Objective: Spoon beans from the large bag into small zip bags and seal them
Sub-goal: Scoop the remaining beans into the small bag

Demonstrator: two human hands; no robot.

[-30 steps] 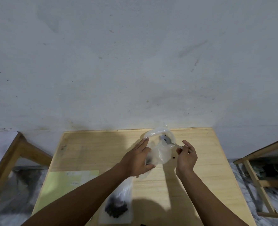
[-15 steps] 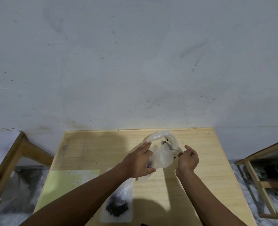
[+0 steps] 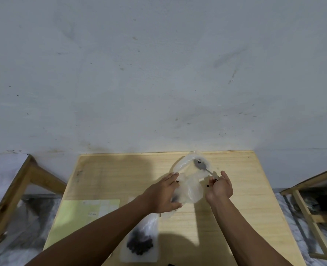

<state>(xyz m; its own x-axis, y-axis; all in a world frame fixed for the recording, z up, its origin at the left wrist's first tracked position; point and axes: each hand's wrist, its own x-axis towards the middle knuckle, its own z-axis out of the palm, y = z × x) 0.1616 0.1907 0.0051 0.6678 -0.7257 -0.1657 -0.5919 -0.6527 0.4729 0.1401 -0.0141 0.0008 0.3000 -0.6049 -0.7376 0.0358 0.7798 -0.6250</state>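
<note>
— Since a second ago the spoon (image 3: 200, 165) has reached deeper into the big bag (image 3: 190, 186), its bowl now past the mouth, well beyond the right fingertips.

— Who holds what?

— The right hand (image 3: 219, 187) has its fingers curled round the handle's end. The left hand (image 3: 163, 192) lies against the bag's near side, fingers fairly straight and thumb underneath, propping the mouth open rather than clenching it.

— What could go wrong?

— I'd judge spills. Two stray beans (image 3: 208, 185) already sit just left of the right fingers. The film is limp; if the left fingers slacken, the mouth may fold over the spoon and knock its load off on the way out.

— How does the bag look?

— Clear, crumpled, nearly empty. It lies on the table (image 3: 235, 217) between the two hands, with a dark patch of beans behind the left fingers and only a bean or so on the spoon.

— And the small one?

— A small bag (image 3: 140, 240) lies flat under the left forearm, a dark heap of beans inside; whether it's sealed I can't tell.
</note>
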